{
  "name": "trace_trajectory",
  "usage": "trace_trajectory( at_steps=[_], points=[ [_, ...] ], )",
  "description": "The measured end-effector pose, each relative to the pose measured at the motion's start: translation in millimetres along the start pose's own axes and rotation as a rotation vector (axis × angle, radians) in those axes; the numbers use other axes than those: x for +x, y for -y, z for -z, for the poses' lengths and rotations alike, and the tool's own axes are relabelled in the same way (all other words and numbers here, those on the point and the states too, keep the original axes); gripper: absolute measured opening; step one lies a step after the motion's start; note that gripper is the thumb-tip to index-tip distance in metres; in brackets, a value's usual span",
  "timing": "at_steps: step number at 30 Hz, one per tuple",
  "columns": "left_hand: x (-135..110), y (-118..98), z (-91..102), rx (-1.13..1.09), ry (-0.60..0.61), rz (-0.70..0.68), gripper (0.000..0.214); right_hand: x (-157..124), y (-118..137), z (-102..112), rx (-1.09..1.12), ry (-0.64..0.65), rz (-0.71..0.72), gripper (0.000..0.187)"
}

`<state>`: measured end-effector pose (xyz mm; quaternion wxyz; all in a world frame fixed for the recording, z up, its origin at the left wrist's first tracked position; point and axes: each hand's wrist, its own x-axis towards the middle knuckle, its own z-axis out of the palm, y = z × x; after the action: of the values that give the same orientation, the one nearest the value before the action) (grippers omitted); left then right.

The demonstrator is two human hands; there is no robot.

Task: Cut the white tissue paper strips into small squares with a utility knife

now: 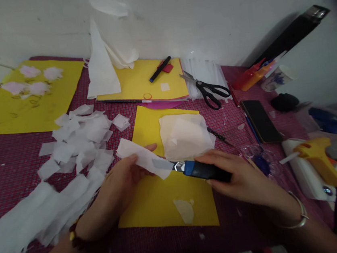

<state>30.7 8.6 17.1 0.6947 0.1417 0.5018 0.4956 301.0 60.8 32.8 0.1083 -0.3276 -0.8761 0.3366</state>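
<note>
My left hand (120, 180) pinches a folded strip of white tissue paper (143, 157), holding it just above a yellow sheet (165, 202). A blue and black utility knife (199, 169) is gripped in my right hand (243, 176), and its short blade sits inside the fold of the strip. A crumpled cream tissue piece (184, 135) lies on the yellow sheet just behind both hands.
Several cut white tissue squares (79, 142) and long strips (30, 223) lie at left on the red checked cloth. Black scissors (209, 89), a black marker (160, 69), a dark phone (260, 121) and a yellow glue gun (321, 162) lie behind and at right.
</note>
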Motion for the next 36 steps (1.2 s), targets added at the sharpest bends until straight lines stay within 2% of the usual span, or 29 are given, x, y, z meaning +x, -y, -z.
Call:
trace_trajectory(
  at_steps=[8, 15, 21, 27, 36],
  points=[
    [5.1, 15.8, 10.9, 0.122, 0.014, -0.038, 0.035, 0.5, -1.4, -3.3, 0.005, -0.014, 0.001, 0.055],
    [1.8, 7.9, 1.7, -0.065, 0.062, -0.041, 0.042, 1.2, 2.0, -6.6, 0.043, -0.007, 0.01, 0.053],
    [2.7, 5.5, 1.5, -0.21, 0.082, -0.082, 0.035, 3.3, 4.8, -2.8, -0.008, -0.122, -0.027, 0.05],
    [2.3, 5.8, 0.6, -0.207, 0.107, -0.048, 0.036, 2.0, 3.1, -3.9, 0.039, -0.044, -0.016, 0.053],
    [0.8, 11.1, -3.0, -0.173, 0.098, 0.028, 0.036, 2.8, 3.5, -6.7, 0.068, -0.01, -0.021, 0.054]
  ],
)
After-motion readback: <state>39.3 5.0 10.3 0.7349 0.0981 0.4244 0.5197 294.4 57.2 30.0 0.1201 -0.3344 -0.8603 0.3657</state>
